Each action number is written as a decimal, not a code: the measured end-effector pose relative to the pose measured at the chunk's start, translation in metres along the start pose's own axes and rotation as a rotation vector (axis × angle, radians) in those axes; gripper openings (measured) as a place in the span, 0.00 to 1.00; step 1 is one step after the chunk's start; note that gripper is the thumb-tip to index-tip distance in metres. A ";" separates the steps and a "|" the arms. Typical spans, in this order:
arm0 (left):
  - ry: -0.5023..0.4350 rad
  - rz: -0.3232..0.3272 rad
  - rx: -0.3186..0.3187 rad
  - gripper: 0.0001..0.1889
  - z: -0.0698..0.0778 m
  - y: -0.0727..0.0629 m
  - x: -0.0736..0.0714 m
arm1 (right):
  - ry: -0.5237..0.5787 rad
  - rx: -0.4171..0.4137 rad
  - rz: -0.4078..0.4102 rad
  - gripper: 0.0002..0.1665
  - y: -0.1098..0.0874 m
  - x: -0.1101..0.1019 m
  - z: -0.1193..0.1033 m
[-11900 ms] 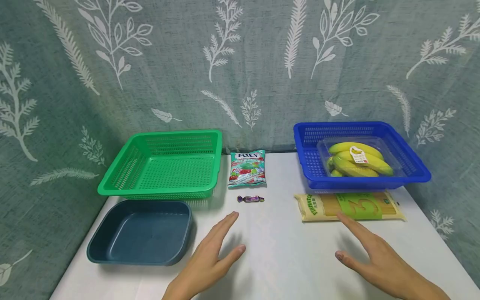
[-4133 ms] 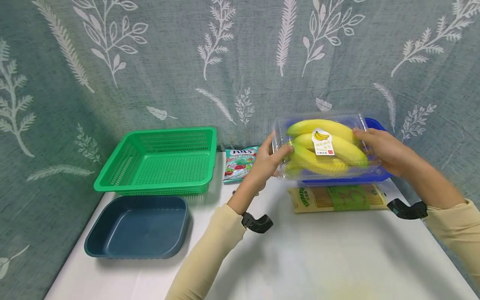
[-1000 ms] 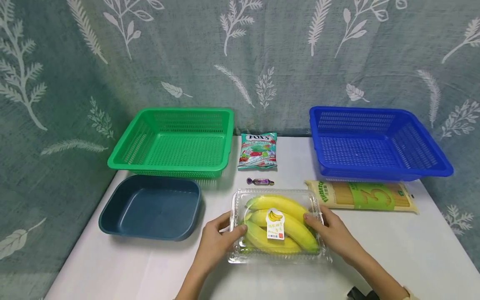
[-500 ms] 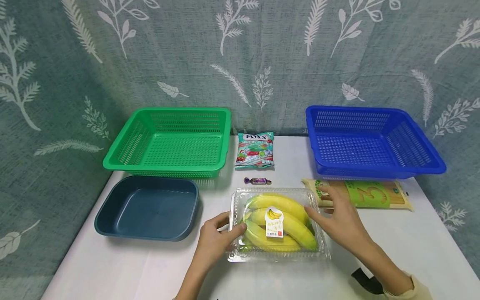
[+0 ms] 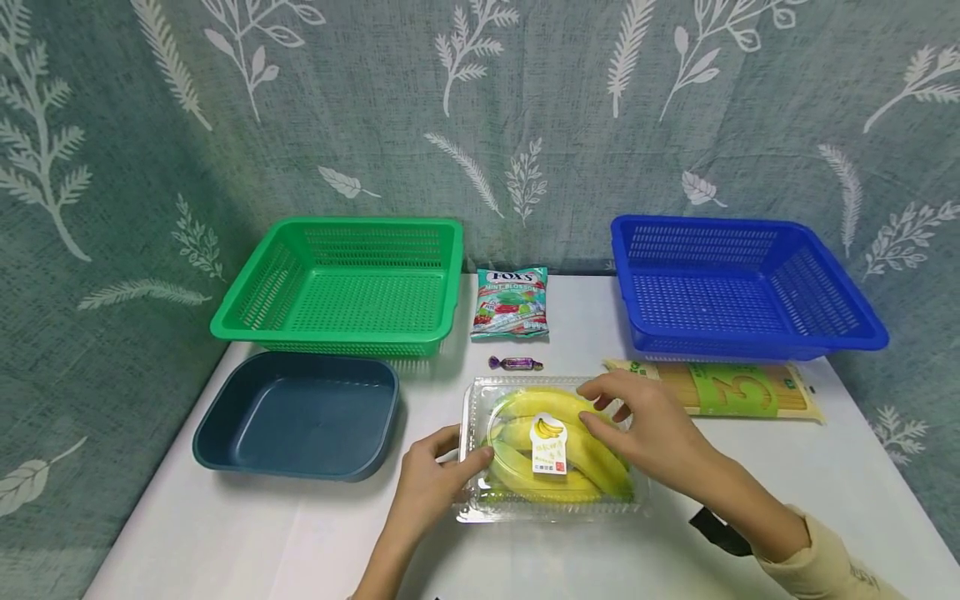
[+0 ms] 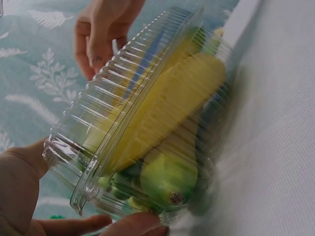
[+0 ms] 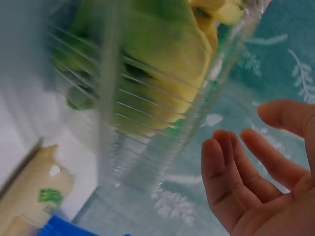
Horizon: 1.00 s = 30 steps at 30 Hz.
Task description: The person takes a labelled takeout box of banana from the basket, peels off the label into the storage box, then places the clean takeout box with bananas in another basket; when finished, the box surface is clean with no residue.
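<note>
A clear plastic clamshell box [image 5: 517,510] of bananas sits on the table in front of me, label upward. My left hand [image 5: 433,477] grips its left side, thumb over the lid's edge and fingers down along the wall. The left wrist view shows the ridged box wall close up, with yellow-green bananas [image 6: 170,174] inside. Over the lid's right part is my right hand [image 5: 652,425], fingers loosely bent and holding nothing. In the right wrist view, its fingertips are apart from the lid.
Behind the box lie a small purple-wrapped candy [image 5: 516,363] and a Fox's candy bag [image 5: 511,304]. A green basket [image 5: 337,342] and dark blue tub [image 5: 296,477] stand left. A blue basket [image 5: 750,342] stands at the back right, a noodle packet [image 5: 738,392] before it.
Both hands lifted the banana box out of the blue basket and set it down front centre. Since then my right hand has let go of its right side and moved in over the lid.
</note>
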<state>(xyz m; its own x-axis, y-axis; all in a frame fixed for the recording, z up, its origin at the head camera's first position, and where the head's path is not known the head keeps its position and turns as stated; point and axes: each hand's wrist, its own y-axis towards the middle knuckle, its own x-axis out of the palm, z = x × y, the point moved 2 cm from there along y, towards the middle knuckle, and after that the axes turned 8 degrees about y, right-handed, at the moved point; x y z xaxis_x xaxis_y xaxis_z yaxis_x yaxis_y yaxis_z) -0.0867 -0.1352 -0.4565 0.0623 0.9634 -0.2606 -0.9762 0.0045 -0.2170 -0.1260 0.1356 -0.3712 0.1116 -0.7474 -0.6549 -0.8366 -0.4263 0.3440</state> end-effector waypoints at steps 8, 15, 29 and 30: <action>-0.015 -0.001 0.000 0.29 -0.001 0.000 -0.002 | -0.103 -0.071 -0.147 0.12 0.018 0.015 -0.016; -0.005 -0.003 0.005 0.30 0.000 -0.001 -0.002 | -0.149 -0.058 -0.267 0.10 0.031 0.027 -0.019; -0.002 0.003 0.006 0.29 -0.001 -0.001 -0.002 | -0.201 -0.038 -0.323 0.08 0.037 0.038 -0.018; -0.004 0.004 0.007 0.29 -0.002 -0.001 -0.002 | -0.202 -0.038 -0.321 0.08 0.037 0.038 -0.018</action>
<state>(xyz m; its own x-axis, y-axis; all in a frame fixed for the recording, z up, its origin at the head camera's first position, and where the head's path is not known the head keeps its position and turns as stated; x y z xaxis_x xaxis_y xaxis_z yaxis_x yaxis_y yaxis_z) -0.0855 -0.1372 -0.4573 0.0577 0.9646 -0.2574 -0.9778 0.0025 -0.2097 -0.1432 0.0820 -0.3716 0.2540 -0.4589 -0.8514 -0.7553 -0.6440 0.1218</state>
